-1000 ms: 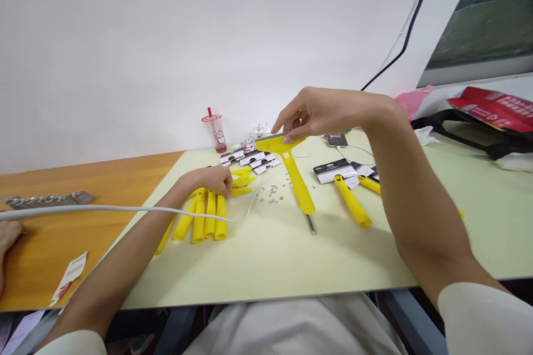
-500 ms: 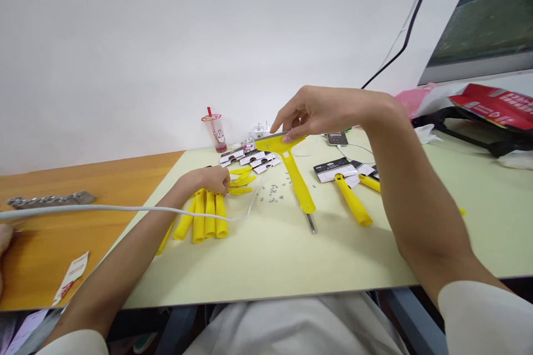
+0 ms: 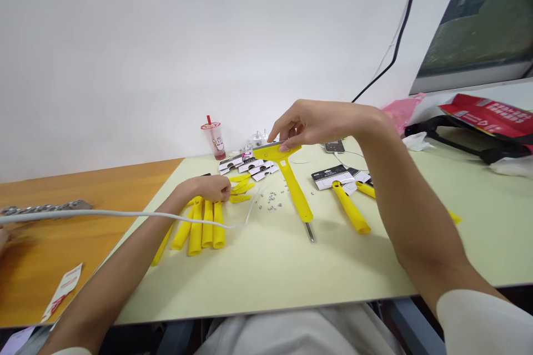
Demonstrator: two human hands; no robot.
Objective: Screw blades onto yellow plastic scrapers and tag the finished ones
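Right hand: the right hand [image 3: 310, 122] was raised over the far side of the table [image 3: 270, 266], thumb and fingertips pinched on the wide head of a yellow scraper [image 3: 287, 169].
Scraper: its head was lifted at the hand, with what looked like a thin grey strip along the top edge; the handle sloped down toward the person, its tip near a small metal tool [image 3: 310, 232] lying on the table.
Left hand: the left hand [image 3: 208, 187] rested low on the table, fingers curled and pressed together on the small yellow pieces [image 3: 240, 186]; whether one was actually gripped, I couldn't tell.
Handles: a row of yellow handles [image 3: 202, 224] lay side by side just under that hand.
Screws: loose small screws [image 3: 270, 202] were scattered between the two hands, beside the scraper's handle.
Cable: a white cable [image 3: 125, 214] ran across the left forearm and over the handles.
How to do it well: as I judged it, the head wanted holding level and steady by its edges, fingertips clear of the top edge, while the other hand brought up one piece only.
Watch-out: a sleeve or the cable sweeping sideways could have scattered the screws.
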